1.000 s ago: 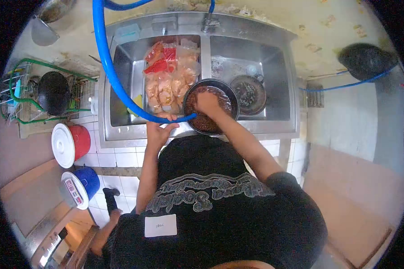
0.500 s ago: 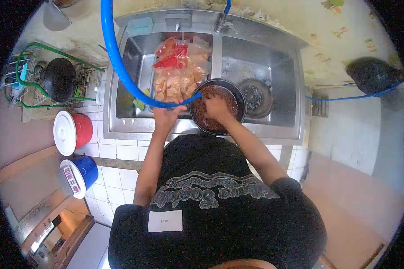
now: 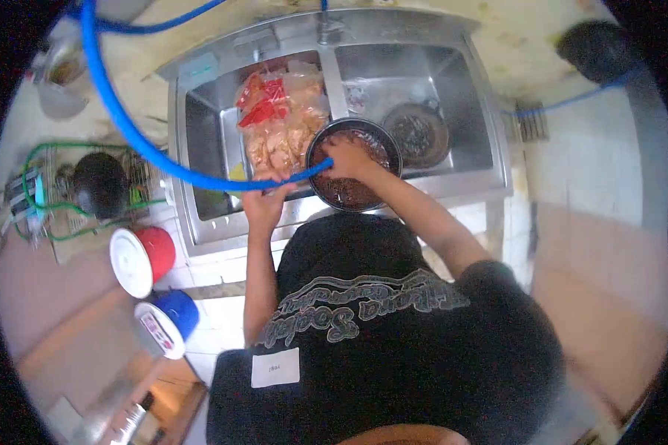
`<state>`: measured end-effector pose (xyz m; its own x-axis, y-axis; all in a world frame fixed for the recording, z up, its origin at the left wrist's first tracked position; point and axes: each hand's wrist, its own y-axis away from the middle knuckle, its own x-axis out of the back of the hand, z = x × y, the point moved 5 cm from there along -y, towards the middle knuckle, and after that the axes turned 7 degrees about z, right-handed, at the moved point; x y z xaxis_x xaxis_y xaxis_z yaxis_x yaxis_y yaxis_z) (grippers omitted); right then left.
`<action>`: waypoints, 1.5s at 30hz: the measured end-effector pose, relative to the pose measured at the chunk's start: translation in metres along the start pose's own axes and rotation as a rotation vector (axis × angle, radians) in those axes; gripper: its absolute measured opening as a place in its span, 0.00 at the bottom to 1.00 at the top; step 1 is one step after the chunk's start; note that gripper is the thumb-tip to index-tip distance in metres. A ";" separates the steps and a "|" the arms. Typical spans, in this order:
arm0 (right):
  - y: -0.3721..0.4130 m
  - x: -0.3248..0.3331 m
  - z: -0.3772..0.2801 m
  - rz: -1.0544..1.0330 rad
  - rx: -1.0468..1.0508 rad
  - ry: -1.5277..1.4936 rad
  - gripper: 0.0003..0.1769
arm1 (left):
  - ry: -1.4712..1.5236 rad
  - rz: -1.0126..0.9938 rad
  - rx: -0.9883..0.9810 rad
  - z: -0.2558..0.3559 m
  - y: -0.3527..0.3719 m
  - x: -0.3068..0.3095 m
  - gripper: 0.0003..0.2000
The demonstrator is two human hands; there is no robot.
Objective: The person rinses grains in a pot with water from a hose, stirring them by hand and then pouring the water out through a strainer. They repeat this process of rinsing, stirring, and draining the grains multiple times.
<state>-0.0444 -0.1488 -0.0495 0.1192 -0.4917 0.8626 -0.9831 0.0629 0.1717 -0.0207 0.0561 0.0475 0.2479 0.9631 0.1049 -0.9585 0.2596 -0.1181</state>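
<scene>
My left hand (image 3: pixel 265 196) is closed around a blue hose (image 3: pixel 208 180) close to its end, in front of the left basin. The hose's open end lies over a dark round pot (image 3: pixel 399 165), which sits at the front rim where the two basins meet. Reddish-brown contents (image 3: pixel 362 194), possibly grains in water, fill part of the pot. Inside it is my right hand (image 3: pixel 349 159), beside the hose end, its fingers bent down and partly hidden. Clear plastic bags of light-brown food (image 3: pixel 282 137) with red parts lie in the left basin, beside the pot.
Another dark round pan (image 3: pixel 417 137) rests in the right basin of the steel sink (image 3: pixel 490 182). To the left stand a red bucket (image 3: pixel 158 248) and a blue bucket (image 3: pixel 182 311), both white-lidded. Beyond them, a green-edged rack (image 3: pixel 52 211) holds a black pan (image 3: pixel 102 185).
The view has tilted and shifted. My right hand has moved within the pot and is now close to the hose end. My left hand keeps its grip on the hose.
</scene>
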 end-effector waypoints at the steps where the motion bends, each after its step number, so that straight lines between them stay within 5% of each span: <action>1: 0.007 -0.005 -0.013 -0.001 0.070 0.131 0.37 | -0.009 -0.042 -0.001 0.007 0.007 0.001 0.15; 4: 0.033 -0.011 -0.028 -0.012 0.199 0.403 0.44 | 0.069 -0.032 0.012 0.017 0.023 0.007 0.16; 9: 0.029 -0.029 -0.022 -0.021 0.308 0.424 0.27 | 0.004 0.043 0.017 0.012 0.030 0.006 0.16; 13: 0.006 -0.033 -0.017 -0.114 0.170 0.398 0.18 | -0.075 0.067 -0.062 0.012 0.027 0.005 0.16; 15: -0.006 -0.034 -0.005 0.048 -0.106 0.091 0.17 | -0.048 0.076 -0.029 0.014 0.029 0.006 0.16; 19: -0.011 -0.033 -0.014 0.231 -0.110 0.364 0.13 | -0.043 0.081 -0.014 0.015 0.032 0.005 0.16; 21: 0.000 -0.041 -0.032 0.245 0.236 0.618 0.11 | -0.086 0.063 -0.035 0.017 0.033 0.004 0.16; 22: 0.007 -0.040 -0.026 0.247 0.234 0.611 0.11 | -0.057 0.076 -0.020 0.016 0.031 0.004 0.16; 24: 0.029 -0.041 -0.025 0.118 0.747 0.443 0.11 | -0.025 0.092 -0.008 0.015 0.028 0.005 0.16; 28: 0.032 -0.023 0.001 0.006 0.898 0.319 0.17 | -0.063 0.093 -0.025 0.015 0.027 0.007 0.16; 30: 0.027 -0.010 -0.003 -0.021 0.801 0.333 0.20 | -0.101 0.077 -0.022 0.012 0.027 0.005 0.17; 32: 0.015 -0.004 -0.003 0.272 0.492 0.196 0.22 | -0.061 0.097 -0.015 0.010 0.027 0.002 0.17; 34: 0.016 -0.033 -0.006 0.112 0.485 0.221 0.21 | -0.032 0.094 0.033 0.008 0.026 0.002 0.17; 36: 0.028 -0.059 -0.011 0.025 0.717 0.140 0.17 | -0.014 0.093 0.073 0.007 0.024 0.007 0.17; 37: 0.033 -0.048 -0.012 -0.151 0.775 0.197 0.15 | -0.044 0.081 0.027 0.009 0.024 0.010 0.17; 40: 0.045 -0.018 0.004 -0.166 0.910 0.071 0.15 | -0.042 0.082 0.020 0.010 0.028 0.013 0.18; 42: 0.048 -0.012 0.014 -0.206 0.793 0.110 0.21 | 0.003 0.086 0.059 0.010 0.032 0.007 0.18; 45: 0.053 0.012 0.008 0.056 0.518 0.205 0.32 | 0.057 0.034 0.035 0.021 0.032 -0.009 0.18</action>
<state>-0.0963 -0.1585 -0.0343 0.0380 -0.3173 0.9476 -0.9224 -0.3759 -0.0888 -0.0561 0.0546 0.0635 0.2221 0.9740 0.0447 -0.9705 0.2252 -0.0862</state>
